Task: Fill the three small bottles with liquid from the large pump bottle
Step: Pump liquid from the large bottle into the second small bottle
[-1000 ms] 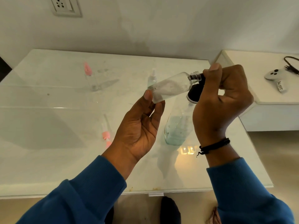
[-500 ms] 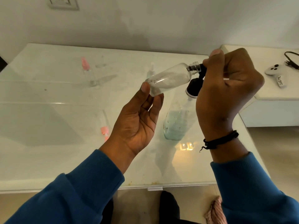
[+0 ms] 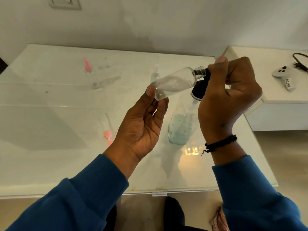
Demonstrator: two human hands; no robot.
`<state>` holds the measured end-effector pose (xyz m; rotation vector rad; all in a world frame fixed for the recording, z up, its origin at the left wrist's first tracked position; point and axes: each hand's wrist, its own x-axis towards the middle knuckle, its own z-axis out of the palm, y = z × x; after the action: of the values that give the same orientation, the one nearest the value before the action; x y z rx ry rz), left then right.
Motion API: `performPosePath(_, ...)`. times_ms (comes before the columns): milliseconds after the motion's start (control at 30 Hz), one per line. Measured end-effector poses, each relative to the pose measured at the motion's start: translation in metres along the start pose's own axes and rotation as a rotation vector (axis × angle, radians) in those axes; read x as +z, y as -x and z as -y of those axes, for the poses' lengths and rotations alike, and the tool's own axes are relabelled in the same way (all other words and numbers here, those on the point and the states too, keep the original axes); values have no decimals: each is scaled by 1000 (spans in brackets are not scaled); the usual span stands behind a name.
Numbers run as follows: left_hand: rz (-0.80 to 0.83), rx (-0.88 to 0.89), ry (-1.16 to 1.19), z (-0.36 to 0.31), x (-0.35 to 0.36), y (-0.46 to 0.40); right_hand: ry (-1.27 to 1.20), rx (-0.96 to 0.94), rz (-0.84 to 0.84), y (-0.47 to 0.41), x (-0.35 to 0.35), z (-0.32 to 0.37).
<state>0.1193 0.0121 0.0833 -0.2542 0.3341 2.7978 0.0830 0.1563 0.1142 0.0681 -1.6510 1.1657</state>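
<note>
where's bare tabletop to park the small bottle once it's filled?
Free: the near-left tabletop, from the front edge up to the pink pump cap; also the near strip in front of the large pump bottle. Crowded: around the large bottle under the right hand, and the far middle by the pink-capped bottle and clear-capped bottle.

A plain room in a home: a glass-topped table against a bare white wall, a wall socket above its far-left corner, a game controller on a white cabinet beside it.
</note>
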Motion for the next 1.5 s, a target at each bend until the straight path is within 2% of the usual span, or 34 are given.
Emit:
performPosePath(167,-26,9,-55,1,2,-1,9,-24,-3,-7,2,1)
performPosePath(1233,13,-14,-3,-2,-2,-3,12,-26,11,-1,0,0)
performPosePath(1500,-21,-2,-30,-1,-1,-4,2,-28,4,-5,1,1)
